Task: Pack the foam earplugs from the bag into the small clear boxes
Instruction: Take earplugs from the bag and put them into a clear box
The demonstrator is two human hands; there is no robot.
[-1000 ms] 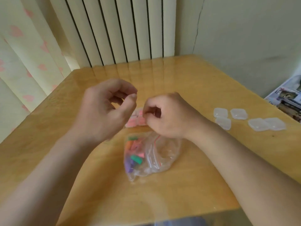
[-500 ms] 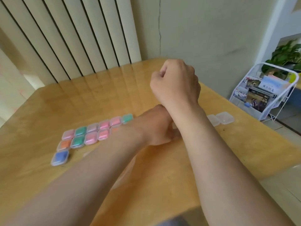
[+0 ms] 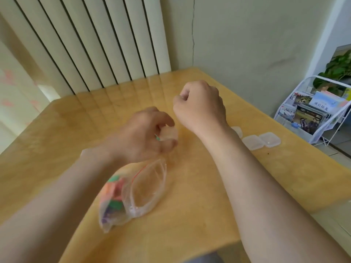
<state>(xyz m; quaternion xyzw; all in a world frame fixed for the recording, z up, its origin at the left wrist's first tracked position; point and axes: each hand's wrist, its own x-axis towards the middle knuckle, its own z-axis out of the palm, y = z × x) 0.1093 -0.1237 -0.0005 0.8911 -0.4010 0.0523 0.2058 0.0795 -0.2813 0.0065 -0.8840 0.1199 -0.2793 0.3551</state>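
A clear zip bag (image 3: 133, 194) lies on the yellow table (image 3: 199, 205), its mouth open toward the far side; colourful foam earplugs (image 3: 112, 194) are bunched in its near left end. Just beyond the bag my left hand (image 3: 144, 137) holds a small clear box (image 3: 168, 134) between thumb and fingers, with a sliver of green showing at the box's left edge. My right hand (image 3: 199, 107) hovers above the table as a closed fist, to the right of the left hand; whether it holds anything is hidden. Empty clear boxes (image 3: 261, 141) lie at the right behind my right forearm.
A white wire rack (image 3: 311, 114) of magazines stands on the floor right of the table, with a green plant (image 3: 338, 71) behind it. A ribbed white radiator (image 3: 91, 44) and a wall back the table's far edge. A pale box edge (image 3: 84, 152) peeks out left of my left wrist.
The view has swung back left, bringing the bag into sight. My left hand has drawn back from the empty boxes holding one clear box. My right fist has lowered slightly.
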